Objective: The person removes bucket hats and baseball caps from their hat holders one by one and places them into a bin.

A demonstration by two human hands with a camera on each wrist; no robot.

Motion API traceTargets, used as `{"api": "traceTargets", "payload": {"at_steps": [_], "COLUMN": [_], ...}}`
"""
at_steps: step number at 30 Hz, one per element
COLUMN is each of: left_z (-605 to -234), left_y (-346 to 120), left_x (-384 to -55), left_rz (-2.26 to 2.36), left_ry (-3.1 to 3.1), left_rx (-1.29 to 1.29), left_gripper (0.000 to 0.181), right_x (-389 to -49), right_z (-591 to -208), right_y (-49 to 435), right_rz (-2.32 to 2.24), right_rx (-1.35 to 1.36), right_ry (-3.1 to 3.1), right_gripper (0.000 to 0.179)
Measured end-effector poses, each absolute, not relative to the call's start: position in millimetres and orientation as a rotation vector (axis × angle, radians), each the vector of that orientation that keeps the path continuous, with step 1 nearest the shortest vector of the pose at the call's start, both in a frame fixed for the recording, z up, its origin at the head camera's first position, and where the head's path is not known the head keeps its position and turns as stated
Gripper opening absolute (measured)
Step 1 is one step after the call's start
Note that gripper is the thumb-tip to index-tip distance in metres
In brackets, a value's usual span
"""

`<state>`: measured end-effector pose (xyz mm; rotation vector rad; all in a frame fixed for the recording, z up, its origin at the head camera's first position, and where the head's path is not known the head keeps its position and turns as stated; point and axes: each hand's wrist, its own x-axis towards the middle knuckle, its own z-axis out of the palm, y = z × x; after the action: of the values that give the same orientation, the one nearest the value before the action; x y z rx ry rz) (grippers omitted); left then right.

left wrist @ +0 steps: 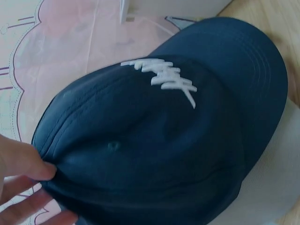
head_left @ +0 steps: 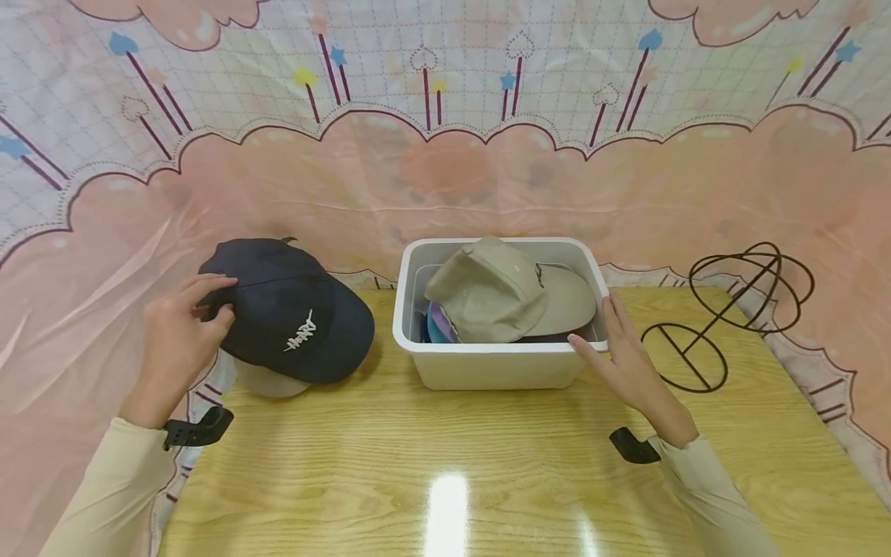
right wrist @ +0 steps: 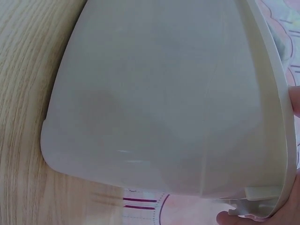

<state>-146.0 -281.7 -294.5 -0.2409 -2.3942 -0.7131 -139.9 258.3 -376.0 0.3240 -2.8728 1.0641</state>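
Head view: left fingers point(head_left: 212, 284) pinch a navy cap point(head_left: 274, 298), brim point(head_left: 350, 329) and length slanting rightward; right fingers point(head_left: 617, 317) spread on a bin point(head_left: 494, 369).

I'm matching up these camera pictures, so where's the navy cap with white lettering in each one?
Head: navy cap left of centre, pinched by the left hand.
Left wrist: fills most of the picture, brim toward upper right.
Right wrist: not in it.
Shared landmark: white bin, near centre in head, top edge in left wrist, filling most of right wrist.

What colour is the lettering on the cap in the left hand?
White; the lettering shows best in the head view.
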Motion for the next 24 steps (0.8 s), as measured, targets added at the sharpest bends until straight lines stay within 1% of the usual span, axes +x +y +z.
{"api": "traceTargets", "payload": {"at_steps": [8, 13, 15, 20, 24], "left_z": [-297, -301, -300, -293, -286], "left_y": [-292, -293, -292, -292, -293], "left_x": [-149, -147, -146, -149, -153], "left_rz": [-0.638, -0.561, -0.549, -0.486, -0.465], "left_ry": [-2.381, -2.49, -2.506, -2.444, -2.417], "left_rx": [-0.286, -0.289, -0.292, -0.35, -0.407], "left_gripper": [0.022, 0.033, 0.034, 0.026, 0.024], "right_x": [-139, -140, -140, -140, -139], "right_z": [-376, -378, -379, -378, -377], "right_y": [259, 258, 257, 257, 258], "right_rz": [1.069, 1.082, 1.082, 1.077, 1.077], "right_rx": [0.325, 0.325, 0.328, 0.332, 0.329], "right_ry": [-2.877, -2.883, -2.884, -2.88, -2.873], "right_gripper": [0.087, 0.088, 0.088, 0.088, 0.087]}}
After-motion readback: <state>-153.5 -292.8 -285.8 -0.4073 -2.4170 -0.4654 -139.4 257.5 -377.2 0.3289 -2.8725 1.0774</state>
